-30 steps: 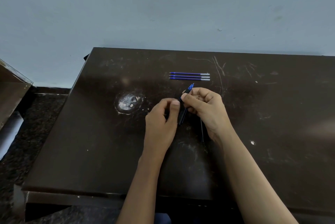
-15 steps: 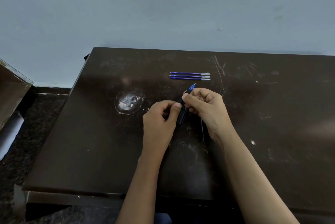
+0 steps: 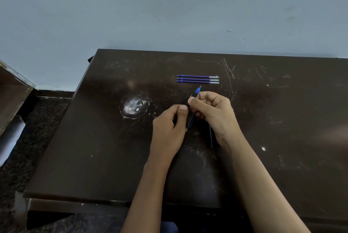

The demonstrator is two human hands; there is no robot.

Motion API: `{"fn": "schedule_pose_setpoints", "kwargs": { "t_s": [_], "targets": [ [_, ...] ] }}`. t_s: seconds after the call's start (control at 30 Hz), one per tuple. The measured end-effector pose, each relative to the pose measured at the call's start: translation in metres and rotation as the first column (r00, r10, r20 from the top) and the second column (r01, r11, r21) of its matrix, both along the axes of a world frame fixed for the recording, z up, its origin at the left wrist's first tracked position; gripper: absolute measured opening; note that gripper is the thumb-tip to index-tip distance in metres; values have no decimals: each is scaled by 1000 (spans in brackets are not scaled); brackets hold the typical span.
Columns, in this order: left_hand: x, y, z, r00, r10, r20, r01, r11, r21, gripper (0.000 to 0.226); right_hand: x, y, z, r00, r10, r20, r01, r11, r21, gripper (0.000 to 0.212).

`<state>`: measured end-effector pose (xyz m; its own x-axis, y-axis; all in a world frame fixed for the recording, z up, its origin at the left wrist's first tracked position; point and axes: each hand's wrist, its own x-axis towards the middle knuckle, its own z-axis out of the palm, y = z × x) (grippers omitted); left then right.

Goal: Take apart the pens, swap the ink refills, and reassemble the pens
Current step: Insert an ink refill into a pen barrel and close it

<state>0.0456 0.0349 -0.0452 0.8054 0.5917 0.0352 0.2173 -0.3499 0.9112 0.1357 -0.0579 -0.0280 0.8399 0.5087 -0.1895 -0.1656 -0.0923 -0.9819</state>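
Left hand [image 3: 167, 129] and right hand [image 3: 212, 112] fingers pinch one blue-tipped pen [image 3: 197, 90]; three refills [image 3: 197, 79] lie parallel at 12 o'clock.

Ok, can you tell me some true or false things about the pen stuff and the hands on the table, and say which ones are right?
1. Three blue refills lie side by side on the table. True.
2. The left hand and the right hand both hold one pen. True.
3. The pen's blue tip points back at the person. False: it points away, toward the refills.
4. The right hand touches the refills. False: they lie apart from it, farther up the table.
5. The table is white. False: it is dark, with scratches.
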Motion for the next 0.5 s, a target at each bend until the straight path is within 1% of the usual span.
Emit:
{"fn": "schedule_pose_setpoints", "kwargs": {
  "t_s": [0.07, 0.17, 0.23, 0.27, 0.33, 0.37, 0.43, 0.5],
  "targets": [
    [0, 0, 0, 1000, -7, 2, 7, 1000, 21, 21, 0, 0, 0, 1000, -5, 0, 5, 1000, 9, 11],
    [0, 2, 0, 1000, 1, 11, -1, 1000, 19, 17, 0, 0, -2, 1000, 3, 1, -3, 1000, -2, 9],
    [0, 2, 0, 1000, 17, 13, -17, 999, -32, 19, 0, 0, -2, 1000, 24, -19, -24, 1000, 6, 6],
    [0, 1, 1, 1000, 23, 10, -22, 996, -84, 23, 1, 0, -3, 999, 33, -31, -33, 999, 17, 8],
    [1, 0, 2, 1000, 4, -6, -5, 979, -202, 30, 3, -1, -3, 997, 55, -60, -51, 997, 58, 20],
    [2, -1, 3, 1000, -20, -14, 16, 972, -234, 31, 4, -2, -2, 995, 68, -73, -62, 995, 78, 23],
    [1, -1, 4, 999, -53, -11, 49, 969, -242, 29, 4, -3, 0, 992, 73, -102, -62, 992, 108, 23],
    [1, 1, 3, 999, -42, 21, 46, 973, -226, 25, 3, -4, 2, 993, 37, -116, -22, 992, 127, 19]
  ]
}}
